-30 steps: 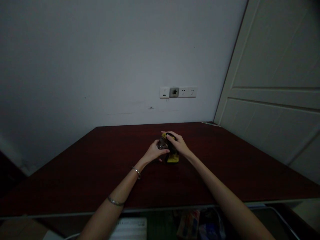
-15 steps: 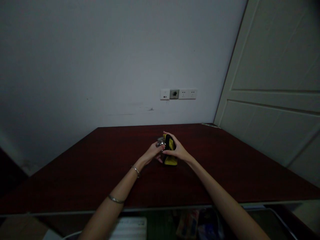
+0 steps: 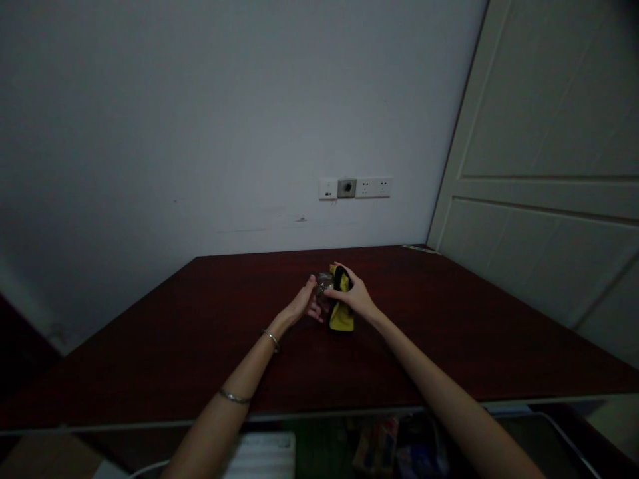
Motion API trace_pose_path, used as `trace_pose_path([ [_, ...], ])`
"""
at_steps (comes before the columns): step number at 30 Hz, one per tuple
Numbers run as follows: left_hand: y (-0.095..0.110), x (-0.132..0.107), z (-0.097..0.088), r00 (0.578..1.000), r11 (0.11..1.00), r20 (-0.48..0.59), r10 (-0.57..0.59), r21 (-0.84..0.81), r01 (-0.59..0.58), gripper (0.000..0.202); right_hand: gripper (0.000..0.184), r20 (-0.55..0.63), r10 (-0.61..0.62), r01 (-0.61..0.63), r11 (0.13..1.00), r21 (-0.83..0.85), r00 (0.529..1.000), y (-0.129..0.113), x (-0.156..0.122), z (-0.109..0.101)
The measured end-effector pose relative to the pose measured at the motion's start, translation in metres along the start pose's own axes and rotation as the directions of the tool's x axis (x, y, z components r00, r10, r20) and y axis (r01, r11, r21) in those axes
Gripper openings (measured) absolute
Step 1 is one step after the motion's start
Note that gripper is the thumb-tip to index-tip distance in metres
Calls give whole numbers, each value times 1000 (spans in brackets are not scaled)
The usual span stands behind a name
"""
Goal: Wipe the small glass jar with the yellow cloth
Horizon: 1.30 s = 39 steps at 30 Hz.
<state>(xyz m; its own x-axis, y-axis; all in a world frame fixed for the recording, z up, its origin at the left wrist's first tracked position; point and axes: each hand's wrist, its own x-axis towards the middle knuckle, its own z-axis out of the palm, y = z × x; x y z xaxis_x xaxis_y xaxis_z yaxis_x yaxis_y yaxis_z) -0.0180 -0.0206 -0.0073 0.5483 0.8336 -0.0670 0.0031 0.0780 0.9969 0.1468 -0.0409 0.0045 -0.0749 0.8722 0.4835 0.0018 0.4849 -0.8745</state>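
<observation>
Over the middle of the dark red table (image 3: 249, 359), my right hand (image 3: 360, 298) is closed on a small yellow and black pouch (image 3: 342, 319). Its thumb reaches left across a clear, shiny, rounded thing (image 3: 324, 283) at the pouch's left side. I cannot make out exactly what this clear thing is or how far it sits inside the pouch. My left hand (image 3: 303, 303) is beside it on the left, thumb raised and fingers apart, with the fingertips low near the pouch's edge. Two bracelets circle the left arm.
A pale wall with a row of sockets (image 3: 355, 188) rises behind the table. To the right stands a panelled door (image 3: 539, 199). Below the table's front edge, a white ridged object (image 3: 264, 456), several packages (image 3: 377, 446) and a dark tray-like thing (image 3: 539, 439) show dimly.
My left hand has loosened from the shiny thing, its thumb lifting away to the left. The clear thing shows more now. My right hand still grips the pouch, its thumb now across the clear thing.
</observation>
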Motion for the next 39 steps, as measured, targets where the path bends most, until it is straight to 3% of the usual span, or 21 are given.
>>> trace_pose_path([
  [4, -4, 1, -1, 979, 977, -102, 176, 142, -160, 73, 75, -49, 133, -127, 985, 113, 990, 1, 1, 3],
  [7, -4, -1, 0, 956, 956, -96, 277, 128, -265, 84, 64, -25, 183, -177, 972, 156, 983, -3, -1, 5],
  [10, -2, -3, 1, 956, 950, -34, 291, 130, -285, 86, 59, 3, 211, -209, 965, 156, 977, -6, -4, 4],
  [14, -4, -1, 0, 970, 955, -13, 243, 177, -237, 73, 61, 27, 199, -200, 974, 108, 980, -5, -4, 1],
  [20, -10, 4, -1, 913, 907, -161, 375, 267, -326, 69, 67, 128, 9, -13, 1000, 28, 992, -8, -4, 2],
  [23, -9, 4, 1, 894, 898, -186, 407, 260, -355, 70, 60, 137, -34, 34, 999, 4, 990, -11, -2, 4],
  [31, -7, 2, 1, 923, 926, -149, 354, 196, -323, 70, 40, 92, -155, 164, 981, -105, 984, -9, 19, 9],
  [34, -8, 1, -1, 936, 933, -134, 325, 206, -295, 68, 34, 171, -226, 251, 957, -146, 959, -9, 19, 5],
  [39, -9, 2, -1, 945, 940, -127, 302, 205, -273, 69, 28, 359, -312, 402, 891, -210, 880, -20, 10, -5],
])
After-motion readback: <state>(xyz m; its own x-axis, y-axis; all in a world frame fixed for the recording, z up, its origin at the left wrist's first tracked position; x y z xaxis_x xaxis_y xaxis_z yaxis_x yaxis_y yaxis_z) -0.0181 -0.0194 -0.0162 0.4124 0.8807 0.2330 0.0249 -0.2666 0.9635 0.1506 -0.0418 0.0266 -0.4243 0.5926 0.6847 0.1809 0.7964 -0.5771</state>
